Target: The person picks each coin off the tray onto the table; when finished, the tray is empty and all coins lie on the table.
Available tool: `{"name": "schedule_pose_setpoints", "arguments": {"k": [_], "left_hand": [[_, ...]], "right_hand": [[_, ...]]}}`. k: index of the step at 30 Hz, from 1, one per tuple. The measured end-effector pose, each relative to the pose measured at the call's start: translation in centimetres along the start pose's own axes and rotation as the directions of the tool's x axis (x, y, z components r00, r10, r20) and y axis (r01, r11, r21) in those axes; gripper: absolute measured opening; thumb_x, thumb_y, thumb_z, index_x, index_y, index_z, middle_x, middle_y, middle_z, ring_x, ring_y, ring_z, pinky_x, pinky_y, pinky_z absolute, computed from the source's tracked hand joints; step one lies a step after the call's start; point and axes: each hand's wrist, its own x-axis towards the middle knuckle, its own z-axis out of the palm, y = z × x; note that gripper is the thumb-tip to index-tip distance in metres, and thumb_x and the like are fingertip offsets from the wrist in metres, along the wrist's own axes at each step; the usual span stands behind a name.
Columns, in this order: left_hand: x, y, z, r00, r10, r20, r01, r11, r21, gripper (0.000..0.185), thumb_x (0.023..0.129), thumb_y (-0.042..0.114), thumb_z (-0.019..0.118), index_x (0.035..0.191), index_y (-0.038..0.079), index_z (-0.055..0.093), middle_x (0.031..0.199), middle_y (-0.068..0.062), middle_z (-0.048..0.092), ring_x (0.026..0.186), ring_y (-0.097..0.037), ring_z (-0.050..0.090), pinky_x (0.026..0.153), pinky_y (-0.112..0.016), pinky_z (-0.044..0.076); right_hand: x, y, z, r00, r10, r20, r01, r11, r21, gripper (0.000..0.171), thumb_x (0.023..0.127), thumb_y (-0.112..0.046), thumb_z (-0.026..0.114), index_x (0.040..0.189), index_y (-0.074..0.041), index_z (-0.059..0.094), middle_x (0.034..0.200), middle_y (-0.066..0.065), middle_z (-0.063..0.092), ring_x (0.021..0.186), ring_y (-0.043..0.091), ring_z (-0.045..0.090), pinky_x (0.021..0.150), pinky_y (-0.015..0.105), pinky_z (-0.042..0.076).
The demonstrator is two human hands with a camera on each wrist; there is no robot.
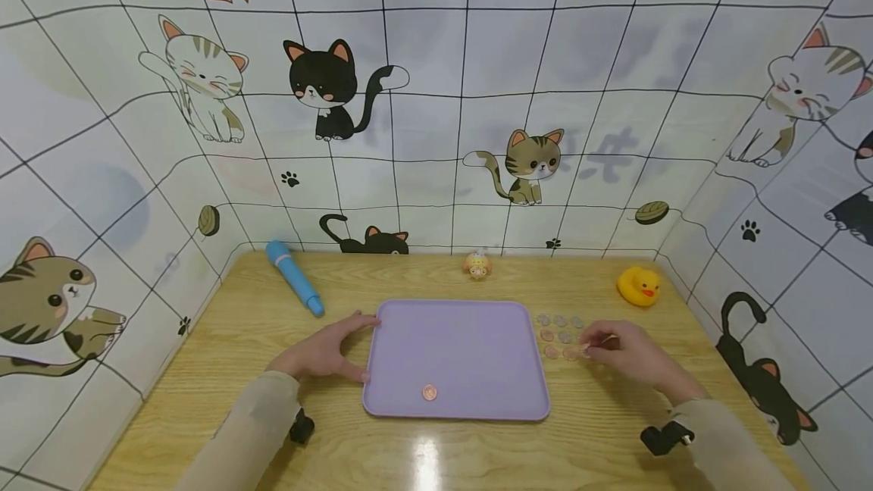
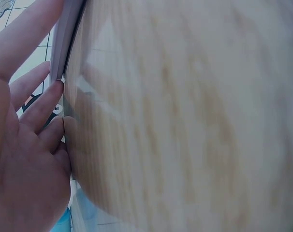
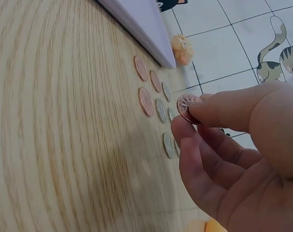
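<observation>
Between its thumb and fingertips my right hand (image 1: 624, 351) pinches a copper coin (image 3: 185, 107), raised off the wooden table in the right wrist view. Just left of that hand, several silver and copper coins (image 1: 564, 337) lie in short rows beside a lilac tray (image 1: 457, 351). One copper coin (image 1: 429, 392) lies inside the tray, close to its front edge. My left hand (image 1: 326, 349) is at the tray's left side, fingers and thumb spread, fingertips at the rim. In the left wrist view its fingers (image 2: 42, 108) reach along the tray's outer wall.
A blue pen-like stick (image 1: 295, 279) lies at the back left of the wooden table (image 1: 341, 449). A small figurine (image 1: 477, 265) stands behind the tray. At the back right sits a yellow rubber duck (image 1: 639, 286). Cat-printed cloth walls (image 1: 436, 120) enclose the back and both sides.
</observation>
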Motion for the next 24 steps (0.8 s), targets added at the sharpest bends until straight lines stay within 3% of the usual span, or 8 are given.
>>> {"name": "schedule_pose_setpoints", "arguments": {"k": [24], "left_hand": [[0.0, 0.2, -0.3, 0.999, 0.036, 0.013, -0.036, 0.999, 0.005, 0.098, 0.078, 0.032, 0.096, 0.160, 0.026, 0.044, 0.174, -0.014, 0.021, 0.161, -0.044, 0.003, 0.124, -0.073, 0.009]], "right_hand": [[-0.1, 1.8, 1.2, 0.998, 0.048, -0.041, -0.053, 0.987, -0.149, 0.010, 0.093, -0.007, 0.079, 0.096, -0.013, 0.072, 0.089, -0.005, 0.065, 0.082, 0.012, 0.058, 0.071, 0.024, 0.054]]}}
